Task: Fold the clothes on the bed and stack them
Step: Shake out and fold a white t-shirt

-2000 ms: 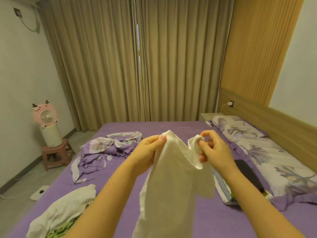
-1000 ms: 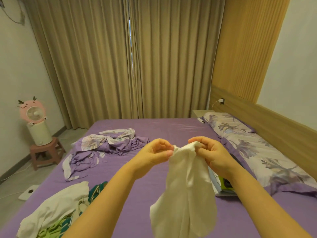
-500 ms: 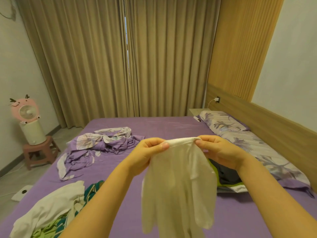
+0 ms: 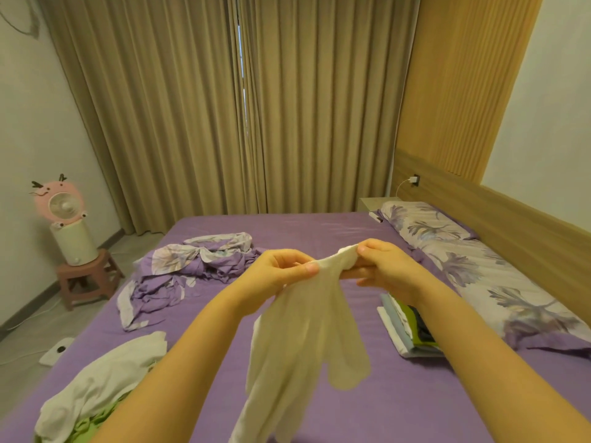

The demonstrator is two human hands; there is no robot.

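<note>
A thin cream-white garment (image 4: pixel 307 346) hangs in the air over the purple bed (image 4: pixel 319 228). My left hand (image 4: pixel 281 270) pinches its top edge on the left, and my right hand (image 4: pixel 383 266) grips the same edge bunched on the right. The cloth droops below both hands in loose lobes. A stack of folded clothes (image 4: pixel 406 327) lies on the bed to the right, partly hidden by my right forearm. At the lower left sits a heap of unfolded clothes (image 4: pixel 105 382), white on top with green beneath.
A crumpled purple floral sheet (image 4: pixel 192 266) lies at the bed's left middle. Floral pillows (image 4: pixel 460 263) line the wooden headboard on the right. A pink fan (image 4: pixel 60 206) stands on a stool by the left wall, a white scale (image 4: pixel 56 350) on the floor.
My hands have shifted their hold along the garment's top edge, first spreading it flat, now bunching it closer together. The view has tilted down slightly, showing more of the folded stack.
</note>
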